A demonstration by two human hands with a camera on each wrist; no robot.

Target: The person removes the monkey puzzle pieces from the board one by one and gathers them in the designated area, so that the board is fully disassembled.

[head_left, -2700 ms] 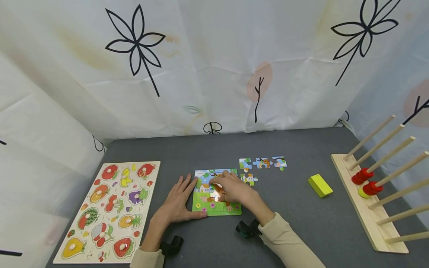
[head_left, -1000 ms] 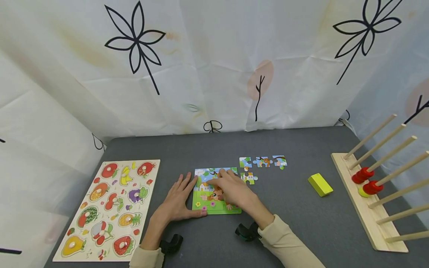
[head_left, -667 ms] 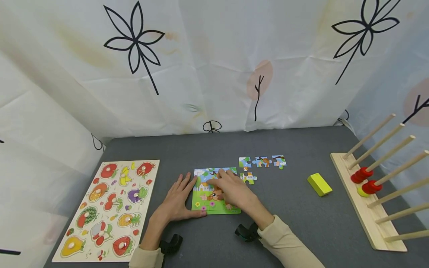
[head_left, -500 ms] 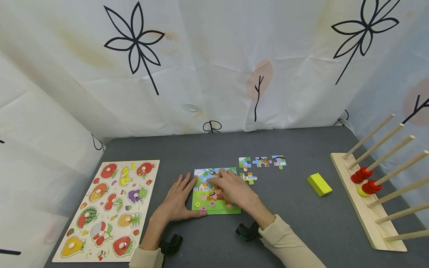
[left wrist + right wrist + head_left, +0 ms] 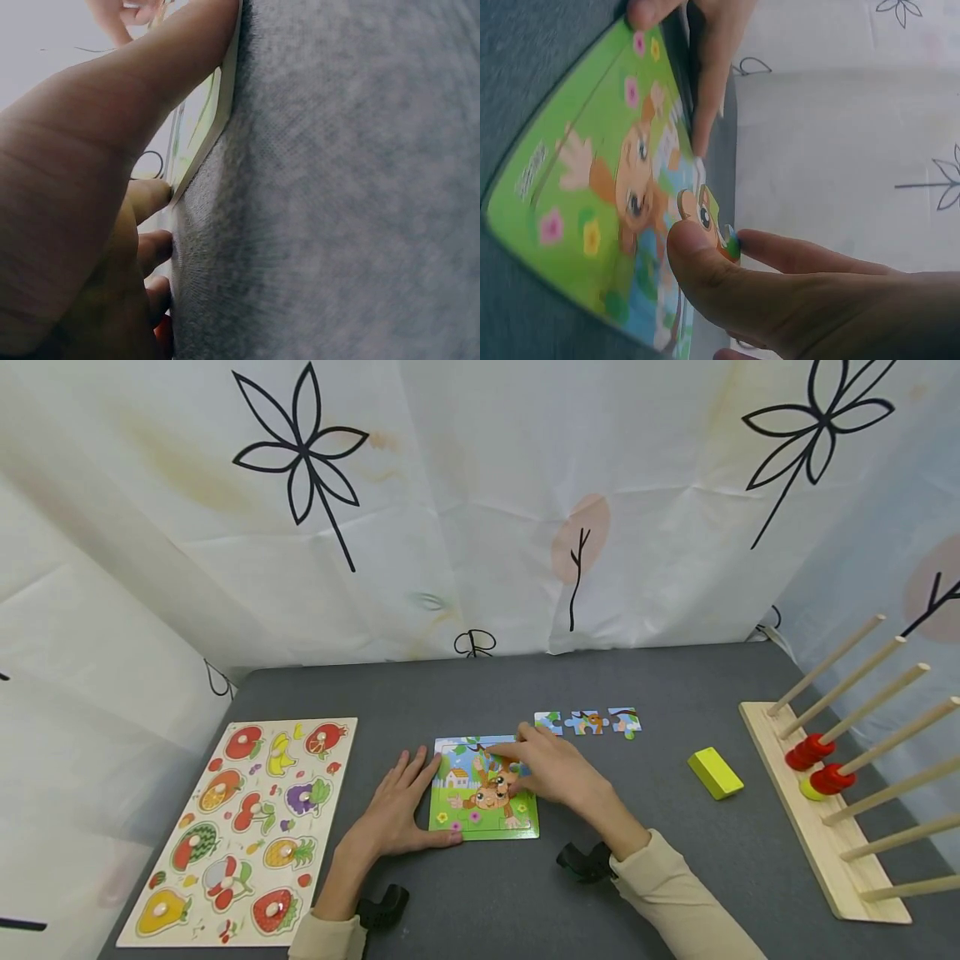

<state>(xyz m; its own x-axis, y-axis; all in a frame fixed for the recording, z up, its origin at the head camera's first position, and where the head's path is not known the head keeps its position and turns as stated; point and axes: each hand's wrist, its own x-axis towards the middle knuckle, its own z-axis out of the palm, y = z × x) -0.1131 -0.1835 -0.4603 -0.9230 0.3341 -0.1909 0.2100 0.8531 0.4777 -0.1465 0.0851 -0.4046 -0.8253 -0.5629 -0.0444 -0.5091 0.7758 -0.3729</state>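
My left hand [image 5: 401, 810] lies with fingers spread, its index finger at the left edge of the monkey jigsaw board [image 5: 450, 818] and its thumb along the front edge. In the left wrist view the thumb [image 5: 172, 60] reaches over the board's rim. My right hand [image 5: 558, 768] is over the board's right side. Between its thumb and index finger it pinches a small jigsaw piece [image 5: 706, 214] with an eye on brown and some green, tilted up off the picture. Most of the monkey picture shows.
Three loose jigsaw pieces [image 5: 587, 722] lie in a row behind the right hand. A fruit knob puzzle [image 5: 247, 860] is at left. A yellow block [image 5: 717, 774] and a wooden peg stand [image 5: 810, 827] with several rings are at right.
My right hand has moved right from the middle of the board, uncovering the monkey's face. It now covers the loose piece with a house beside the board. The left hand stays put.
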